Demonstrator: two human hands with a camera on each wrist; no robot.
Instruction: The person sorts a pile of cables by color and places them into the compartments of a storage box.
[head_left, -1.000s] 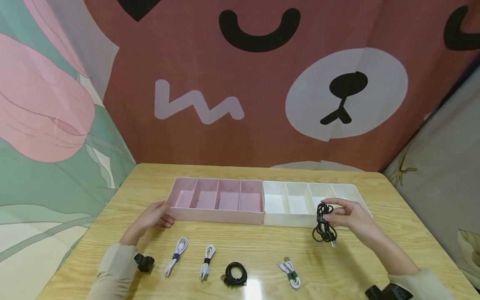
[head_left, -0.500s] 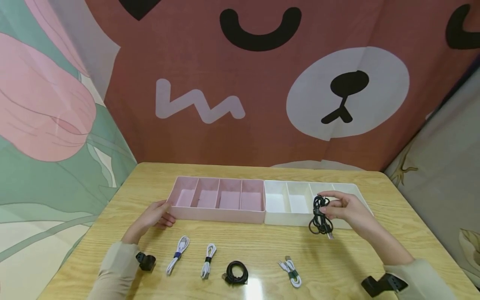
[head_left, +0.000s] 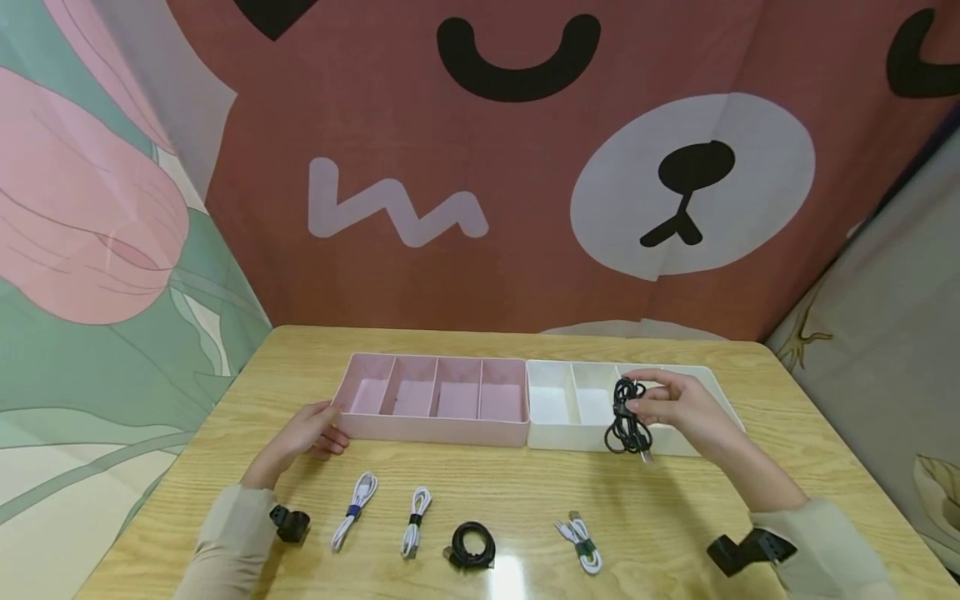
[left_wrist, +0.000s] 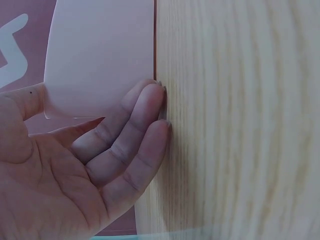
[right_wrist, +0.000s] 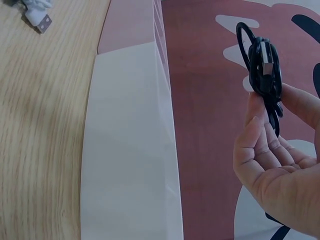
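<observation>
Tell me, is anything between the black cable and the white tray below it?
Nothing visible. The right hand holds the black cable over the white tray, whose compartments look empty.

Two bare hands — left hand [head_left: 311, 431], right hand [head_left: 678, 408] — no rings or gloves visible. Both forearms wear long beige sleeves, the left sleeve [head_left: 225, 542] and right sleeve [head_left: 828, 554] ending just short of the wrists. A small black camera unit sits at each cuff — left unit [head_left: 289, 525], right unit [head_left: 746, 552].
</observation>
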